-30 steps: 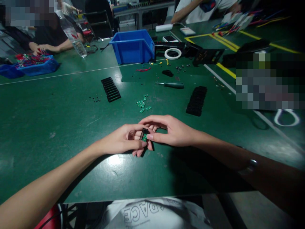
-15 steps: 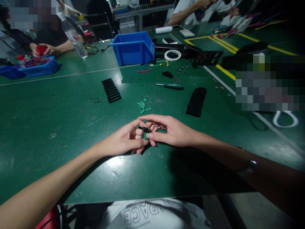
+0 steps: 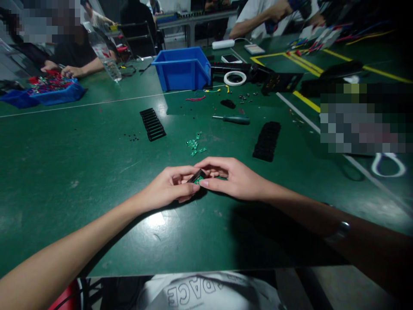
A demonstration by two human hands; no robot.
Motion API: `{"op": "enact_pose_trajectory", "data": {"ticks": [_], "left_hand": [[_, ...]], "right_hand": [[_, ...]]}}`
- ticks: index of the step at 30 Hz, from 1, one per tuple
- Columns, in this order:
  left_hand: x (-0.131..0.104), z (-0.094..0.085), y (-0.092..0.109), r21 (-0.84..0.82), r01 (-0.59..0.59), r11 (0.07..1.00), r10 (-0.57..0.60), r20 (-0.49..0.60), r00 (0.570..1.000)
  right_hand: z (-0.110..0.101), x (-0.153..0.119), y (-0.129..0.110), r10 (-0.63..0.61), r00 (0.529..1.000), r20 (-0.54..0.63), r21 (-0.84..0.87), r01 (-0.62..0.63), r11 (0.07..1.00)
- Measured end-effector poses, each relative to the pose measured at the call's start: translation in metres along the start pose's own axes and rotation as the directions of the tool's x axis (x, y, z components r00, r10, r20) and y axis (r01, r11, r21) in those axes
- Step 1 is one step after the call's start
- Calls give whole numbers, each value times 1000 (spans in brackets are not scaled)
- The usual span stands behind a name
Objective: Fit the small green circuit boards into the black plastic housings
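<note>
Both my hands meet over the near part of the green table. My left hand (image 3: 169, 185) is closed, with thumb and fingers around a small black plastic case (image 3: 196, 175). A small green circuit board (image 3: 197, 181) shows at the case's near side. My right hand (image 3: 230, 178) is closed too, its thumb and fingertips pinching the right end of the case and board. Fingers hide part of both pieces. Just beyond my hands lies a loose cluster of green circuit boards (image 3: 192, 144).
A row of black plastic frames (image 3: 152, 124) lies to the left, a black stack (image 3: 267, 141) to the right. Farther back are a screwdriver (image 3: 231, 119), a blue bin (image 3: 182, 71), a white tape roll (image 3: 235, 78) and a water bottle (image 3: 105, 54). Co-workers sit across the table.
The black case has turned from upright to slanting, and my left fingers have closed in around it. The right hand has stayed at its end.
</note>
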State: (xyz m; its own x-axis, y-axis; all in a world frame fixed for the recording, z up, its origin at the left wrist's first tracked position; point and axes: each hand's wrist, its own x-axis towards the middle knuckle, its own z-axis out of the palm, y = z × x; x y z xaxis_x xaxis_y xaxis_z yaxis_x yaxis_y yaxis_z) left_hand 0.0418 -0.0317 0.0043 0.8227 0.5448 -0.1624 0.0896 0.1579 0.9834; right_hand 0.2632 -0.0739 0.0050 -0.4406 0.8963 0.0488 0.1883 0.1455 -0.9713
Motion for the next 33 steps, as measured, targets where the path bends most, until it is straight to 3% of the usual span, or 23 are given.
{"op": "enact_pose_trajectory", "data": {"ticks": [4, 11, 23, 29, 33], "left_hand": [[-2, -1, 4, 46, 35, 998, -36, 24, 999], [0, 0, 11, 144, -2, 990, -9, 76, 997], [-4, -1, 11, -10, 92, 996, -89, 161, 983], [-5, -3, 12, 14, 122, 992, -123, 170, 978], [-5, -4, 12, 24, 136, 990, -138, 176, 975]], "right_hand": [[-2, 0, -3, -7, 999, 38, -46, 9, 999], [-5, 0, -4, -13, 994, 108, -131, 27, 991], [-7, -1, -6, 2, 989, 145, -152, 20, 988], [-1, -4, -10, 60, 988, 141, -78, -49, 996], [4, -6, -13, 138, 977, 165, 121, -159, 980]]}}
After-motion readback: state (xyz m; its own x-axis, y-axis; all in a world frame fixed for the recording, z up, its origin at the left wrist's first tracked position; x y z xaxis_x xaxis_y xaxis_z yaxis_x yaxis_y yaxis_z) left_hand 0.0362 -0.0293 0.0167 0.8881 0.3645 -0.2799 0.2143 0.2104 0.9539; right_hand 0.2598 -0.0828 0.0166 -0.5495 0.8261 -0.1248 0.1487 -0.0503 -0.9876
